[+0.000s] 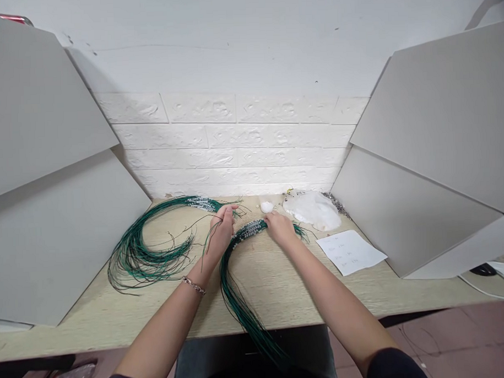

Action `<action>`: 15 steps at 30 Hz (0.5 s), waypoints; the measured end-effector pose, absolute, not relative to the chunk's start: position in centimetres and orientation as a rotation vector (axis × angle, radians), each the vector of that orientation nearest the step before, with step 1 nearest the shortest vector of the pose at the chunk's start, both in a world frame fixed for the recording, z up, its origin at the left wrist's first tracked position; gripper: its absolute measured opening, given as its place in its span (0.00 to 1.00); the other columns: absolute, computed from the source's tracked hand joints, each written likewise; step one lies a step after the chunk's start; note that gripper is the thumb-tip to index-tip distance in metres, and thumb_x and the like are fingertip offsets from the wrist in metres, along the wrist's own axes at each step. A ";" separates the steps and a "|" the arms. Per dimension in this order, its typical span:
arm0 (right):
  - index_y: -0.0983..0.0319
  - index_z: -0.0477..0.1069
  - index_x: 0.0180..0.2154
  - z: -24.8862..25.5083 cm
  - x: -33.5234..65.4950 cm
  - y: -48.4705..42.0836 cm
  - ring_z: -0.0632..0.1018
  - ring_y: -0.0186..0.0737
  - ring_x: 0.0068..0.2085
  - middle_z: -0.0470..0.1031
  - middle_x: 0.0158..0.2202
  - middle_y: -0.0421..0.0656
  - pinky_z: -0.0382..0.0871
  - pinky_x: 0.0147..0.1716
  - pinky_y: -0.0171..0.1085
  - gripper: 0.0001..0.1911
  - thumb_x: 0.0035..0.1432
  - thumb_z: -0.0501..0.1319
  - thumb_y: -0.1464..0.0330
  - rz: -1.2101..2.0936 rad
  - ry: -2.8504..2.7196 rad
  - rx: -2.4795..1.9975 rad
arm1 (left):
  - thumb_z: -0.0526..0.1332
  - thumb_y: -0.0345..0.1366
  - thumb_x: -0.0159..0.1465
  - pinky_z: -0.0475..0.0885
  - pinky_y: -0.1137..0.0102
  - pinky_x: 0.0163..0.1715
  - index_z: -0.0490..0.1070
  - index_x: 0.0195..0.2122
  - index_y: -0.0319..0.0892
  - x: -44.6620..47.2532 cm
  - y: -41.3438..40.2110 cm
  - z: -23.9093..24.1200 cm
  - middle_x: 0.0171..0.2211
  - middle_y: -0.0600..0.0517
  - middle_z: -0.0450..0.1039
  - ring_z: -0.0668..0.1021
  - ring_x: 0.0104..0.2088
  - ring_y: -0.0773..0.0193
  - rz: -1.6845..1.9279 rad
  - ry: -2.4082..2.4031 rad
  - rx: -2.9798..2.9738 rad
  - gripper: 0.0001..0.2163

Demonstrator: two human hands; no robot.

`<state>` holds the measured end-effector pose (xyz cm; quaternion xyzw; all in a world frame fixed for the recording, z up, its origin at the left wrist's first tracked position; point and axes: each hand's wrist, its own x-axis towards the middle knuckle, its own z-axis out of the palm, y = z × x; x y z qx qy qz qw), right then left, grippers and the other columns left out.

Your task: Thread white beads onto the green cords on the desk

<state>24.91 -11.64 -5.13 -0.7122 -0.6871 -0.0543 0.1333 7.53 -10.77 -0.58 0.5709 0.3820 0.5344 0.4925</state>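
My left hand (222,226) is closed in a pinch on thin green cords near the middle of the wooden table (280,287). My right hand (280,227) is closed on the beaded end of a bundle of green cords (234,289) that curves down over the table's front edge toward my lap. A second, larger bundle of green cords (142,248) with pale beads at its far end arcs across the table to the left. A bracelet sits on my left wrist.
A white plastic bag (313,209) lies at the back right, with a small white lump (267,206) beside it. A sheet of paper (350,252) lies right of my hands. Grey panels (49,179) flank both sides; a white brick wall stands behind.
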 end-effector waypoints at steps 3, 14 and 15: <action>0.62 0.66 0.39 -4.9 24.8 -11.8 0.71 0.39 0.39 0.69 0.40 0.47 0.61 0.34 0.34 0.12 0.60 0.46 0.67 -0.141 -1.973 -2.085 | 0.50 0.44 0.59 0.54 0.77 0.12 0.66 0.35 0.38 7.6 -10.8 -0.8 0.17 0.59 0.50 0.56 0.13 0.75 1.286 0.959 1.430 0.15; 0.57 0.67 0.41 -5.2 24.4 -11.3 0.74 0.42 0.35 0.73 0.34 0.46 0.61 0.33 0.37 0.15 0.61 0.44 0.63 -0.006 -1.990 -2.161 | 0.49 0.44 0.59 0.55 0.78 0.14 0.67 0.34 0.38 7.8 -10.6 -1.6 0.16 0.59 0.49 0.57 0.14 0.75 1.240 0.947 1.524 0.15; 0.57 0.67 0.41 -5.4 24.4 -11.3 0.74 0.42 0.35 0.73 0.33 0.46 0.61 0.32 0.37 0.15 0.60 0.44 0.64 -0.001 -1.985 -2.163 | 0.49 0.44 0.59 0.55 0.78 0.14 0.67 0.34 0.38 7.8 -10.6 -1.7 0.16 0.59 0.50 0.57 0.14 0.75 1.235 0.952 1.530 0.15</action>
